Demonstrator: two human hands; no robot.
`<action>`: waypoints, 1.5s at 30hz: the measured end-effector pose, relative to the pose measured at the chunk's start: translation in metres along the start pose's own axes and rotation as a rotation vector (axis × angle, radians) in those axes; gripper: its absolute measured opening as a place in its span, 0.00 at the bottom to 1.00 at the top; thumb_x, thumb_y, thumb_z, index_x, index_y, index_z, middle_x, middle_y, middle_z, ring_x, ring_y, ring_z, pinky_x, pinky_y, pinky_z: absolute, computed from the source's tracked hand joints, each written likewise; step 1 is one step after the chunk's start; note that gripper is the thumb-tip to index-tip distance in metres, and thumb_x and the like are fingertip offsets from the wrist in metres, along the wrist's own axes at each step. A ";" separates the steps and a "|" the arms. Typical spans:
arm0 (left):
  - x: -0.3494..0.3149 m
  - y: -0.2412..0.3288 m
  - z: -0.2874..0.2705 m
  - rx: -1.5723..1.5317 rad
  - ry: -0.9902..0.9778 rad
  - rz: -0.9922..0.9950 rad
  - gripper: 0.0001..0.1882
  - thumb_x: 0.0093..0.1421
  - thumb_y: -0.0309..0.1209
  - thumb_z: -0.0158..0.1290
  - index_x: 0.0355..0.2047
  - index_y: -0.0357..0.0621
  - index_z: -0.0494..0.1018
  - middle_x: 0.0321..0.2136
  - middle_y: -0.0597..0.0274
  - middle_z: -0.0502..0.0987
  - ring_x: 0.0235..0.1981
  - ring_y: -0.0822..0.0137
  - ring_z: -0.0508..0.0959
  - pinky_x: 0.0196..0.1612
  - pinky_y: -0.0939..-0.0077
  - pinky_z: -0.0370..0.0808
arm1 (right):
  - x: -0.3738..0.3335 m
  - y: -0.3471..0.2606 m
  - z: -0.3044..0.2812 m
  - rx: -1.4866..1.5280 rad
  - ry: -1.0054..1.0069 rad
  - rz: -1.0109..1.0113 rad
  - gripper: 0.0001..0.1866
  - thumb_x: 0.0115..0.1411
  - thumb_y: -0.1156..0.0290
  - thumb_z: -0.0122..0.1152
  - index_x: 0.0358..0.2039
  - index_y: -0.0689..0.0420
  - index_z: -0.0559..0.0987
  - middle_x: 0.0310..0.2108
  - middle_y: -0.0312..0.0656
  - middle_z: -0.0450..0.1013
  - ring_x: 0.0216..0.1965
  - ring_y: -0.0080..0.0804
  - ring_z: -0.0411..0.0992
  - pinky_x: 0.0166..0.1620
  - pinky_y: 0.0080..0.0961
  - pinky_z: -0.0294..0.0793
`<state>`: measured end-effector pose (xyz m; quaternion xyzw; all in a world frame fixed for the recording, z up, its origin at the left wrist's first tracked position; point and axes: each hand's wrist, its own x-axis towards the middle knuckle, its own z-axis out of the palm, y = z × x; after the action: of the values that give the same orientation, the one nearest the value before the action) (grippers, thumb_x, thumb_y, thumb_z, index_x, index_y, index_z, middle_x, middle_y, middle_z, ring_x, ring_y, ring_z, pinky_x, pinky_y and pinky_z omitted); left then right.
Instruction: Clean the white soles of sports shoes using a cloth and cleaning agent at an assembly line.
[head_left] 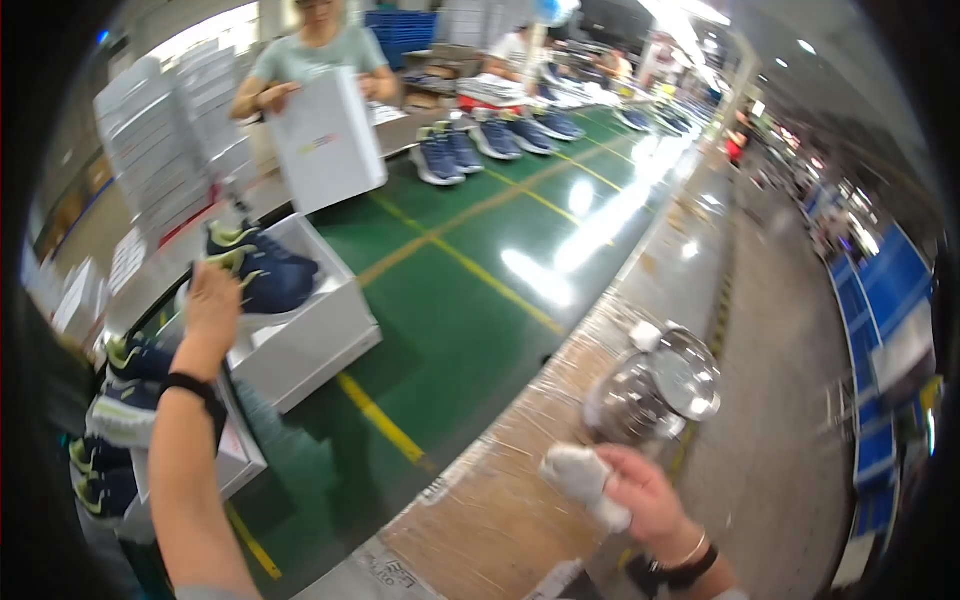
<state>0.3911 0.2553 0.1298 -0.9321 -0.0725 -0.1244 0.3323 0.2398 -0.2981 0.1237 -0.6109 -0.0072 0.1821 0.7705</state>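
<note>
My left hand (212,305) is closed at the heel of a navy sneaker (275,280) with a pale green lining. The sneaker is over a white shoebox (310,350) on the green belt; whether it rests on the box is hard to tell. My right hand (652,500) pinches a bunched white cloth (585,482) above the cardboard-covered ledge (470,530). Just beyond the cloth stands a shiny metal pot (635,400), its round lid (687,372) tilted at its side.
More navy sneakers (112,480) sit with another box by my left forearm. Across the belt (440,300), a person (320,70) holds a white box lid (325,140). Sneakers (440,155) line the far side; white boxes (150,150) are stacked at left. Blue racks (880,310) stand beyond the aisle.
</note>
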 end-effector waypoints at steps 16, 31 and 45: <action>-0.200 0.017 -0.216 -0.774 0.152 -0.080 0.15 0.56 0.37 0.55 0.22 0.39 0.67 0.18 0.53 0.71 0.22 0.53 0.71 0.27 0.60 0.66 | 0.024 -0.078 -0.113 -1.432 0.106 -0.642 0.13 0.49 0.79 0.54 0.36 0.56 0.80 0.40 0.44 0.75 0.44 0.43 0.72 0.46 0.33 0.71; -0.391 0.191 -0.168 -2.919 -1.668 -0.647 0.19 0.66 0.34 0.42 0.52 0.33 0.66 0.46 0.50 0.74 0.43 0.61 0.77 0.47 0.69 0.76 | -0.020 -0.101 -0.061 -1.415 0.219 -0.872 0.20 0.51 0.79 0.50 0.47 0.56 0.75 0.41 0.49 0.73 0.42 0.49 0.70 0.48 0.37 0.69; -0.388 0.195 -0.192 -2.924 -1.608 -0.885 0.20 0.66 0.31 0.40 0.54 0.31 0.62 0.48 0.50 0.73 0.45 0.61 0.76 0.48 0.70 0.75 | -0.088 0.115 0.003 -1.116 0.036 -0.762 0.21 0.48 0.80 0.49 0.44 0.55 0.75 0.48 0.45 0.69 0.46 0.43 0.67 0.50 0.36 0.66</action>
<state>0.0260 -0.0370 0.0473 0.1726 0.2738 -0.3033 0.8963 0.1257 -0.2995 0.0344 -0.8750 -0.3023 -0.1436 0.3497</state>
